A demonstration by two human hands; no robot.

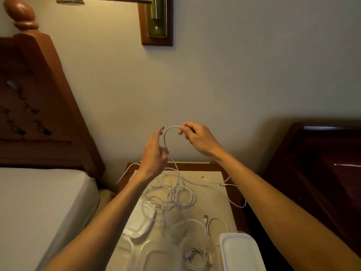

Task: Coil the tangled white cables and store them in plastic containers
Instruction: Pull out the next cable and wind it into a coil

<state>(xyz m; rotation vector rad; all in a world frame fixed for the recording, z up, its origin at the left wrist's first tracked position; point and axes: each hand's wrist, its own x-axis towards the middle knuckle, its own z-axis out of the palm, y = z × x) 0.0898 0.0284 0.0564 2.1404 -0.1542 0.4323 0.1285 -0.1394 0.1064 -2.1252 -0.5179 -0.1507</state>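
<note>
A white cable (169, 132) is arched between both hands, pinched at 3 o'clock by the right hand (197, 139) and at 8 o'clock by the left hand (155, 155), its tail trailing toward 6.

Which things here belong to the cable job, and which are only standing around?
Job: cable arc pinched by right hand, left hand at its other end; tangled cables; open container with coiled cable; lidded container.

Not job: bed, headboard, wall lamp.
</note>
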